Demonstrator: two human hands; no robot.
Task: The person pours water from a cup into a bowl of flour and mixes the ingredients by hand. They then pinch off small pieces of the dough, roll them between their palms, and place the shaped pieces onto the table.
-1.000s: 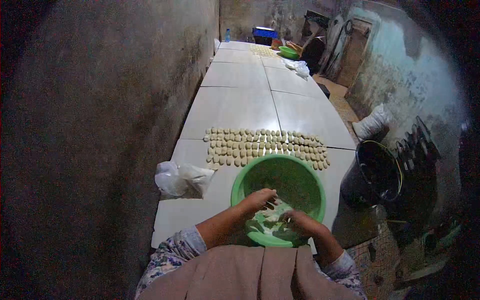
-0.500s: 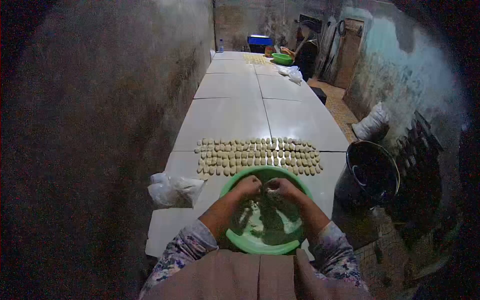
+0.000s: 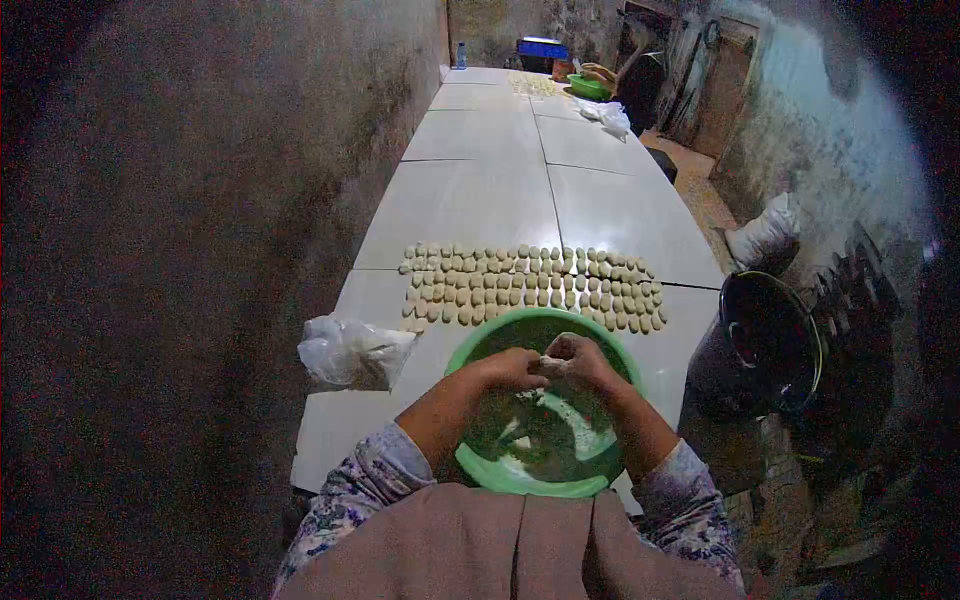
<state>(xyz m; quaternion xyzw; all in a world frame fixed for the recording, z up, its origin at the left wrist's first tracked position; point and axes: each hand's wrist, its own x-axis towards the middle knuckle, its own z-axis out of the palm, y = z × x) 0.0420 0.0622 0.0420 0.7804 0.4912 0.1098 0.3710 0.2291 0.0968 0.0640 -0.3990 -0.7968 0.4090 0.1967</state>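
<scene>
A green basin (image 3: 476, 474) sits at the near end of the long white table (image 3: 460, 205), with pale and dark patches of material inside. Above its middle, my left hand (image 3: 514, 368) and my right hand (image 3: 582, 360) meet, fingers bent together around a small pale piece of dough (image 3: 550, 361). Part of the piece is hidden by the fingers. Just beyond the basin, several rows of small oval dough pieces (image 3: 490, 282) lie on the table.
A white plastic bag (image 3: 352, 352) lies at the table's left edge. On the right stands a dark bucket (image 3: 768, 340), with a white sack (image 3: 765, 232) behind. Another green basin (image 3: 590, 88), plastic bags (image 3: 606, 115) and a bottle (image 3: 461, 56) are at the far end.
My hands have come together over the basin, and a pale piece now shows between them. The view has shifted, so the table appears higher and further right.
</scene>
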